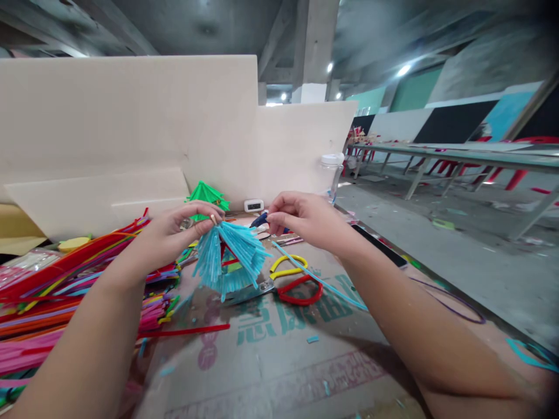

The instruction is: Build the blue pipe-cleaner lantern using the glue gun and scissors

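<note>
Item: blue tassel (229,259), top pinched in left hand (174,233) grip; right hand (305,221) grip closed on dark blue piece (259,220); top pinch best held firm, fringe hanging free

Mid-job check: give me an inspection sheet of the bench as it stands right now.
surface: printed cardboard sheet covers the bench, with light-blue offcuts scattered on it.
job's things: blue tassel; dark blue stick.
clutter: pile of coloured strips at left; scissors; green paper umbrella; lidded jar.
hands: left hand pinches the tassel's top; right hand pinches the stick.
cables: nothing seen for certain; thin purple strand at right edge.
surroundings: white boards behind; long tables beyond.
</note>
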The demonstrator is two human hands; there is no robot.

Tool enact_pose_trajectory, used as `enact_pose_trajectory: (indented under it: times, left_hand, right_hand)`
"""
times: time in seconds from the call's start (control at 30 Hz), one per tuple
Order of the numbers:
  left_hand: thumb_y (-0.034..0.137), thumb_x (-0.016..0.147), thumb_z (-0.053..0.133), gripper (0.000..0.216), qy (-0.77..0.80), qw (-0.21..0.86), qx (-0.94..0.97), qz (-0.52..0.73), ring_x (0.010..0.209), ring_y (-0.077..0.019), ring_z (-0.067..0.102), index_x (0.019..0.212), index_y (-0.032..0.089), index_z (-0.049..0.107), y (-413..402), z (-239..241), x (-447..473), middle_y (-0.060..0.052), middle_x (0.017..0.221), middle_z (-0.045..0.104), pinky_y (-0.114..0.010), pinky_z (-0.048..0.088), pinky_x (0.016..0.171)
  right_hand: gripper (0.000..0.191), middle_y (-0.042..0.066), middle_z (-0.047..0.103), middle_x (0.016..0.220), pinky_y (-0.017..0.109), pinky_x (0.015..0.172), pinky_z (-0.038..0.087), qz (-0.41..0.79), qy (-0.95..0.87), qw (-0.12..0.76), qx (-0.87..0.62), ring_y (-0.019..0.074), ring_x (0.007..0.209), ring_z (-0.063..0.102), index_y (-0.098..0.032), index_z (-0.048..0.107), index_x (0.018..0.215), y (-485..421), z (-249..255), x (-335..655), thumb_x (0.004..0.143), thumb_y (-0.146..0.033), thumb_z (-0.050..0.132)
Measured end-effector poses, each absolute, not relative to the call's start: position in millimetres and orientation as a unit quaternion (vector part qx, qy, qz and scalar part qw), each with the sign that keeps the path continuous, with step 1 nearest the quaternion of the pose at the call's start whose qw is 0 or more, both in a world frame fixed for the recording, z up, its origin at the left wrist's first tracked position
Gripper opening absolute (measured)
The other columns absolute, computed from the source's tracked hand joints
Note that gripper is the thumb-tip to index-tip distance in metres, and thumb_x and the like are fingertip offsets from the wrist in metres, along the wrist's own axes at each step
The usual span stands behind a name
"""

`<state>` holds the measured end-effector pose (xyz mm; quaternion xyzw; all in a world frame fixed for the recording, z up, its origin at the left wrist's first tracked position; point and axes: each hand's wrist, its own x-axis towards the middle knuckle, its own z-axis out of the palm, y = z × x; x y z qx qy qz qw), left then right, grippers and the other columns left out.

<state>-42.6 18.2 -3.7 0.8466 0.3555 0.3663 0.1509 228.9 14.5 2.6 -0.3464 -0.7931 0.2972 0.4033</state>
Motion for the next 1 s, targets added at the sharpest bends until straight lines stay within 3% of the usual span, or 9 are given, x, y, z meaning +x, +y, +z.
enact_pose_trajectory:
  times: [0.27,0.43,0.6,0.73,0.83,1.0]
  left_hand:
    - [0.037,0.088,0.055,0.022,0.382,0.192,0.818,0.384,0.104,-0.0197,0.057,0.098,0.019,0.062,23.8,-7.9,-50.0,-0.006,0.113,0.062,-0.029,0.045,0.088]
    - [0.044,0.087,0.054,0.030,0.420,0.230,0.774,0.414,0.089,-0.0185,0.058,0.102,0.019,0.060,32.9,-16.1,-43.9,-0.005,0.103,0.064,-0.030,0.047,0.077]
    - [0.048,0.085,0.054,0.033,0.462,0.197,0.723,0.474,0.083,-0.0171,0.057,0.098,0.018,0.060,42.3,-25.0,-38.0,-0.003,0.092,0.062,-0.027,0.045,0.074]
    - [0.048,0.084,0.056,0.035,0.471,0.198,0.708,0.487,0.082,-0.0171,0.058,0.097,0.017,0.061,44.7,-25.8,-40.0,-0.003,0.090,0.063,-0.027,0.045,0.073]
    - [0.047,0.083,0.057,0.034,0.453,0.201,0.716,0.491,0.083,-0.0171,0.058,0.096,0.016,0.061,44.4,-25.5,-41.7,-0.003,0.092,0.063,-0.027,0.045,0.074]
    - [0.047,0.084,0.056,0.032,0.434,0.200,0.733,0.483,0.086,-0.0179,0.059,0.096,0.017,0.062,41.9,-25.5,-39.4,-0.004,0.096,0.065,-0.028,0.046,0.076]
  right_hand:
    - [0.044,0.004,0.062,0.060,0.026,0.054,0.026,-0.027,-0.821,0.254,-0.511,0.0131,0.055,0.050,-0.015,0.065,0.071,27.9,4.9,247.1,0.094,-0.042,0.040]
    - [0.024,0.006,0.070,0.080,0.026,0.057,0.027,-0.072,-0.814,0.247,-0.521,0.0166,0.069,0.056,-0.019,0.071,0.084,43.6,-6.6,255.0,0.088,-0.035,0.053]
    - [0.039,0.007,0.065,0.064,0.028,0.054,0.025,-0.035,-0.810,0.257,-0.525,0.0157,0.057,0.050,-0.017,0.069,0.075,62.0,-19.5,258.0,0.090,-0.046,0.047]
    - [0.025,0.005,0.068,0.075,0.026,0.056,0.031,0.023,-0.818,0.305,-0.487,0.0152,0.064,0.054,-0.017,0.068,0.086,70.3,-29.1,250.6,0.088,-0.035,0.051]
    - [0.027,0.004,0.067,0.073,0.024,0.056,0.037,0.145,-0.828,0.313,-0.442,0.0137,0.063,0.057,-0.016,0.066,0.083,67.3,-34.2,238.2,0.089,-0.037,0.049]
    - [0.042,0.006,0.068,0.068,0.024,0.058,0.048,0.366,-0.816,0.232,-0.383,0.0131,0.060,0.062,-0.014,0.065,0.077,53.8,-39.7,217.3,0.089,-0.050,0.048]
